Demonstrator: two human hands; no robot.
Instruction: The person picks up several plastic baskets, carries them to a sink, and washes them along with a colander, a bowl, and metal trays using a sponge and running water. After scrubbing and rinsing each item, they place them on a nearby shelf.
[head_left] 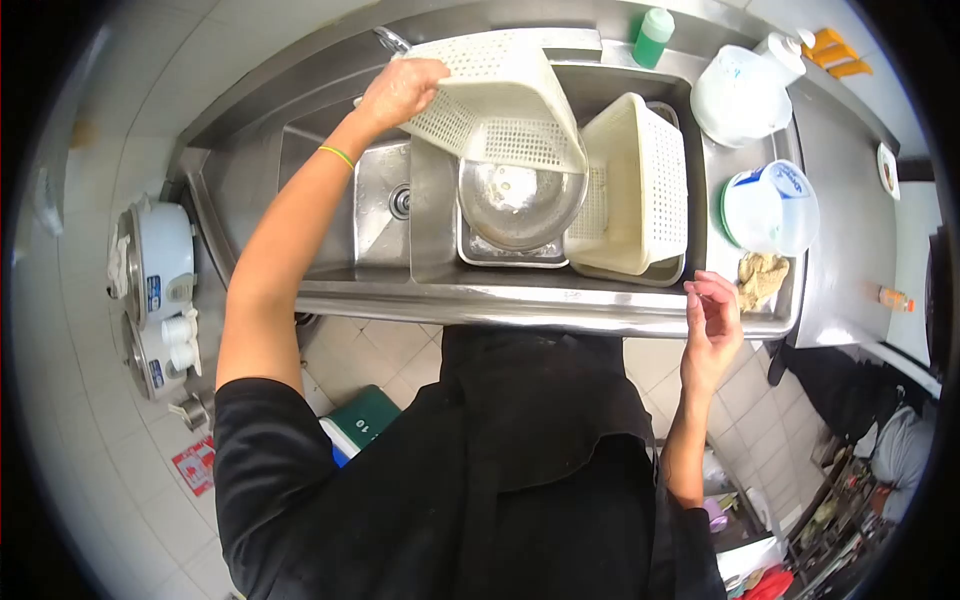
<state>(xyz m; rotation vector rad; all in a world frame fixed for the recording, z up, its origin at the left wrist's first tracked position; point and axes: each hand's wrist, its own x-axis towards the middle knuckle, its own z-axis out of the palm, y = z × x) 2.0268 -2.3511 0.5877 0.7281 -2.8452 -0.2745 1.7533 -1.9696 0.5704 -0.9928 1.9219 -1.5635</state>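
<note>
My left hand [405, 92] is closed around the rim of a cream perforated plastic basket [515, 142], held tilted over the sink [432, 225]. Beneath its lower edge lies a round metal bowl [522, 208], resting over a rectangular metal pan [510, 258]. A second cream basket [668, 190] leans on its side to the right of the bowl. My right hand [712, 320] hovers near the front edge of the sink, fingers loosely bent and apart, with nothing in it. Close to that hand is a crumpled tan cloth [762, 280].
To the right stand a white tub [740, 98] and clear plastic containers [770, 208]. A green bottle [653, 38] is on the back ledge. The drain [401, 202] shows in the left basin. White appliances [165, 260] line the left wall.
</note>
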